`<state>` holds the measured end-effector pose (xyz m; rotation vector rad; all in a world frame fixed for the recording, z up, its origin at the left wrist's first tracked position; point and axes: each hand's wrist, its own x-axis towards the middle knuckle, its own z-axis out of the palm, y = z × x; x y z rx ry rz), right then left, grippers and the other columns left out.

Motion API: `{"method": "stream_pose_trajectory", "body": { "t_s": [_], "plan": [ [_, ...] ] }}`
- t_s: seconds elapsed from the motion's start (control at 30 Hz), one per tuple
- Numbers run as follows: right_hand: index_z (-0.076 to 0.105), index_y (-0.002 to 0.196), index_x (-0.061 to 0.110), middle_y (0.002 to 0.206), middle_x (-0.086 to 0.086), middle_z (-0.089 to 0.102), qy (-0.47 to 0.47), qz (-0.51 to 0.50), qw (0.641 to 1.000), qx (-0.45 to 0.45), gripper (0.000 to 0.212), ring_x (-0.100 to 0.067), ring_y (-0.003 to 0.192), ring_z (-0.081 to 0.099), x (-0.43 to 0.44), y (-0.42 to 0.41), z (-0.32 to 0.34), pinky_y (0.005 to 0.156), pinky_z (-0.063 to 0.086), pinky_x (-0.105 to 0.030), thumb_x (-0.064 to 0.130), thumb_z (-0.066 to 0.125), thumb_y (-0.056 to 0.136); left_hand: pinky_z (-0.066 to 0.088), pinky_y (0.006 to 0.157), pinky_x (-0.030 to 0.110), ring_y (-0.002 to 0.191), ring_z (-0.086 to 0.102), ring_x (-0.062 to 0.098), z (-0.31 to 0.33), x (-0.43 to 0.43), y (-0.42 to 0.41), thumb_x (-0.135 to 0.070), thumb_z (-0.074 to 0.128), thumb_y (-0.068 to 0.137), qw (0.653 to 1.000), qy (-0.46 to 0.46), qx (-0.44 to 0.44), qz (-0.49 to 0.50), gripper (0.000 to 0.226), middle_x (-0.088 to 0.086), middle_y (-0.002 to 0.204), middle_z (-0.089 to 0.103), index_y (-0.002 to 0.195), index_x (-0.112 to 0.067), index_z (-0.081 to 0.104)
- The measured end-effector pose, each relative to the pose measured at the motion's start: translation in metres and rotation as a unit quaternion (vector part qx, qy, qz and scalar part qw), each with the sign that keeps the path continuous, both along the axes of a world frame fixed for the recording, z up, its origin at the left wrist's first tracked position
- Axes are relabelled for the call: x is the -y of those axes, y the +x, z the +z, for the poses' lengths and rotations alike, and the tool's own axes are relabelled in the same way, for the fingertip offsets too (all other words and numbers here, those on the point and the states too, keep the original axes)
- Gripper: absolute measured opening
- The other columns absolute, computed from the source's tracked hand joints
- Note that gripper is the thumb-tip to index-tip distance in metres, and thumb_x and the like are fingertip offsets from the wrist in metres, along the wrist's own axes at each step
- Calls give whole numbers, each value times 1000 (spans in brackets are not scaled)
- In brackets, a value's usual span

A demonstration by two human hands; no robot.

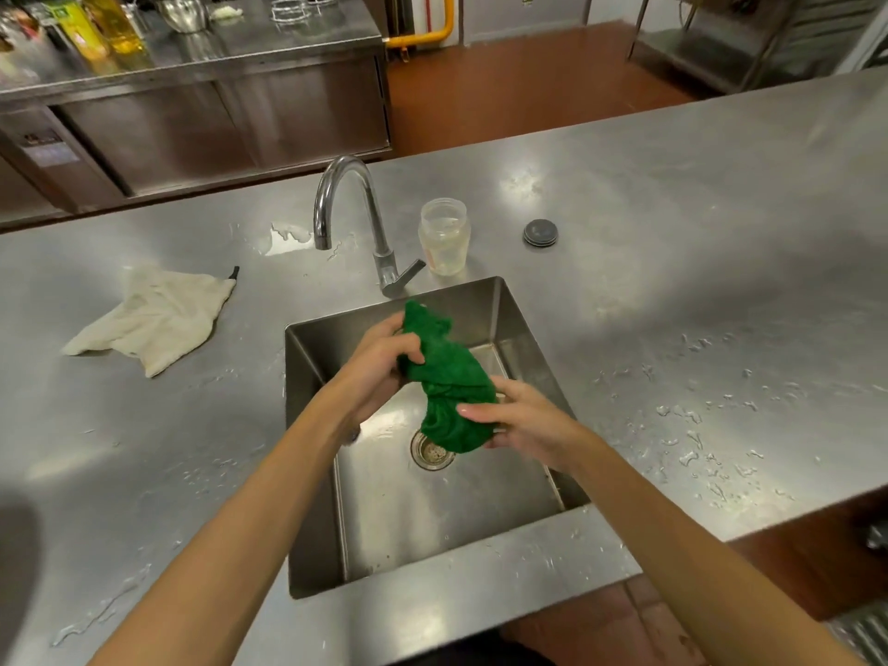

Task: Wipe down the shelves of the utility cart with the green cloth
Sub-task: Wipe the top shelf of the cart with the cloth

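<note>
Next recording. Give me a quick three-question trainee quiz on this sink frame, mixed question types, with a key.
1. True or false: the left hand and right hand both hold the green cloth over the sink.
2. What stands beside the base of the tap? A) jar B) plate C) soap bar
3. What lies on the counter left of the sink?
Key: 1 true; 2 A; 3 white cloth

My cloth (447, 377) is plain deep green. The surface (672, 209) and sink (432, 521) are grey steel, the rag (154, 319) off-white, the floor (504, 79) reddish-brown, the pipe (432, 38) yellow, the lid (540, 232) dark grey.
</note>
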<state>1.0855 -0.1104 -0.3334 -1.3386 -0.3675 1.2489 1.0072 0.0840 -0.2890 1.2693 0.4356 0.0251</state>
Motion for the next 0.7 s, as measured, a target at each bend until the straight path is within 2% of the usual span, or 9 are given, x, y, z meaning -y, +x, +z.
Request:
{"method": "stream_pose_trajectory", "body": {
  "t_s": [0.1, 0.2, 0.33, 0.43, 0.53, 0.6, 0.67, 0.7],
  "plan": [
    [65, 122, 27, 114, 1, 72, -55, -68, 992, 90, 52, -21, 108, 67, 5, -1, 0, 97, 52, -49, 27, 83, 73, 55, 95, 41, 115, 64, 34, 2, -3, -8, 11, 56, 75, 999, 32, 4, -12, 58, 22, 125, 65, 131, -2, 56],
    [67, 118, 30, 107, 5, 73, -97, -134, 971, 173, 51, -18, 101, 69, 14, -5, 5, 84, 59, -38, 32, 85, 70, 59, 89, 42, 111, 68, 30, 0, -5, -17, 8, 64, 87, 996, 91, 9, -8, 49, 15, 125, 67, 133, -7, 57],
    [70, 112, 17, 101, 0, 74, -77, -237, 937, 244, 45, -12, 93, 70, 30, -19, 19, 76, 58, -21, 17, 86, 70, 62, 64, 31, 83, 74, 19, 4, -4, -30, -14, 79, 83, 986, 166, -21, -4, 42, 12, 112, 72, 122, -8, 63],
    [70, 109, 17, 96, 1, 74, -95, -272, 913, 290, 48, -8, 86, 70, 43, -28, 28, 72, 57, -19, 11, 89, 65, 56, 52, 27, 55, 61, 14, 6, 4, -39, -29, 81, 81, 985, 168, -43, 2, 48, 16, 95, 75, 119, -10, 59],
    [64, 106, 15, 95, 2, 70, -149, -284, 886, 334, 52, -11, 85, 67, 56, -39, 34, 71, 54, -20, 10, 90, 62, 50, 48, 28, 45, 47, 15, 5, 14, -45, -38, 79, 82, 986, 155, -62, -10, 51, 16, 76, 65, 123, -23, 52],
    [59, 103, 14, 96, 1, 65, -196, -283, 860, 376, 51, -11, 84, 62, 64, -49, 36, 67, 49, -18, 13, 90, 62, 45, 45, 27, 45, 41, 15, 4, 24, -47, -36, 72, 89, 987, 145, -44, -47, 35, 13, 72, 57, 121, -28, 59],
    [53, 99, 15, 97, -1, 61, -235, -279, 836, 411, 54, -12, 85, 59, 74, -58, 37, 64, 45, -20, 20, 91, 61, 44, 44, 26, 44, 41, 16, 6, 37, -47, -31, 62, 96, 986, 146, -20, -82, 18, 11, 74, 60, 110, -25, 71],
    [51, 98, 15, 98, -1, 60, -245, -278, 831, 415, 56, -12, 86, 58, 81, -63, 37, 63, 44, -21, 23, 91, 60, 45, 45, 26, 45, 43, 17, 7, 45, -46, -29, 59, 98, 984, 153, -13, -87, 18, 11, 77, 63, 106, -23, 73]
  ]
}}
